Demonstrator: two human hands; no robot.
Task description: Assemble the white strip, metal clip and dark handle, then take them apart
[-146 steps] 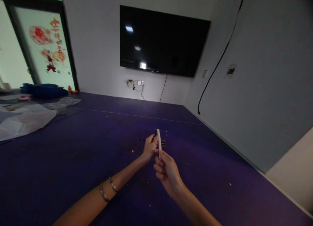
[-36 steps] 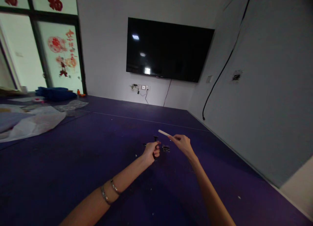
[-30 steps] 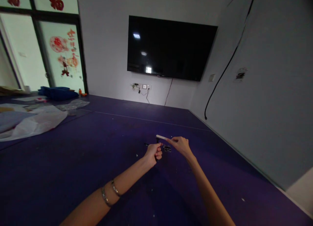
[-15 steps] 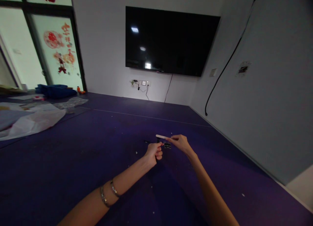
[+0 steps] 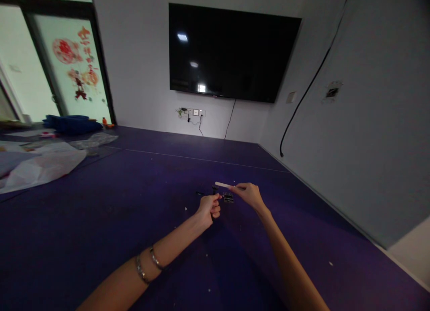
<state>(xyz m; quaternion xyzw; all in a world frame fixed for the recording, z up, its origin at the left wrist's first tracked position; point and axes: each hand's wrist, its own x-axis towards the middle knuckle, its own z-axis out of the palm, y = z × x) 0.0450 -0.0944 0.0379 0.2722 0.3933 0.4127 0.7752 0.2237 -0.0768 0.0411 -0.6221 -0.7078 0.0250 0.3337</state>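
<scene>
"What have you got there?"
"A pale strip (image 5: 222, 184), lifted over the purple surface (image 5: 144, 199), its free end right by the head of a dark tool (image 5: 215, 189). I can't tell whether the two touch."
"Awkward to handle?"
"I doubt it. It looks light and fairly stiff, perhaps smooth enough to slip a little, and so thin that a hard bend might snap it. I'd hold it near one end, flat between thumb and fingers."
"And your hands?"
"My right hand (image 5: 247, 195) pinches the strip by its right end, fingers drawn together on it. My left hand (image 5: 210, 206) is curled round the tool's handle, the head poking out above the fist. The tool seems rigid, best gripped there."
"Anything nearby?"
"A small dark case (image 5: 228, 197) between my hands, and a black stick (image 5: 199, 193) off left."
</scene>
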